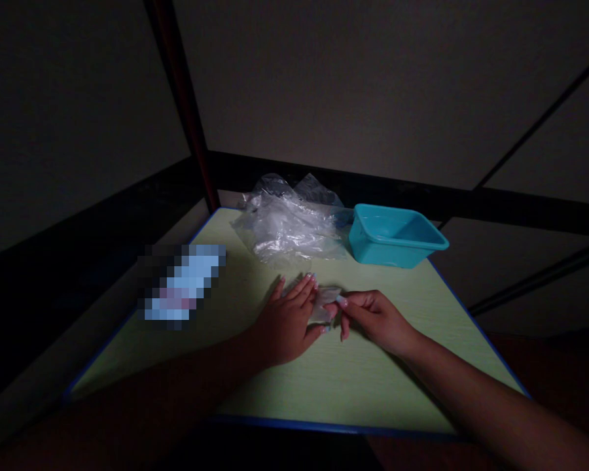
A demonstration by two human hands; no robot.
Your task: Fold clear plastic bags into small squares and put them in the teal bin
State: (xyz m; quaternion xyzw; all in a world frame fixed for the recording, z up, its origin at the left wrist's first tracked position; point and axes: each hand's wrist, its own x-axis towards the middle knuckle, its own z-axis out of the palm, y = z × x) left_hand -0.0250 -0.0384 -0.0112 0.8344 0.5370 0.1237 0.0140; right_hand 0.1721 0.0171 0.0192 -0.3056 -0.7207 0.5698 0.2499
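Note:
A small clear plastic bag (326,302) lies on the pale green table (275,392), partly covered by my fingers. My left hand (290,322) rests flat on the bag with its fingers spread, pressing it against the tabletop. Between thumb and forefinger, my right hand (368,317) pinches the bag's right end. What lies beneath my left palm is hidden. Beyond my hands, a crumpled heap of clear plastic bags (294,226) sits at the far side of the table.
A turquoise plastic basin (397,252) stands at the table's far right. On the left edge lies a pixelated bright rectangular thing (184,288). Dim walls (348,85) rise behind the table, and the table has a blue rim.

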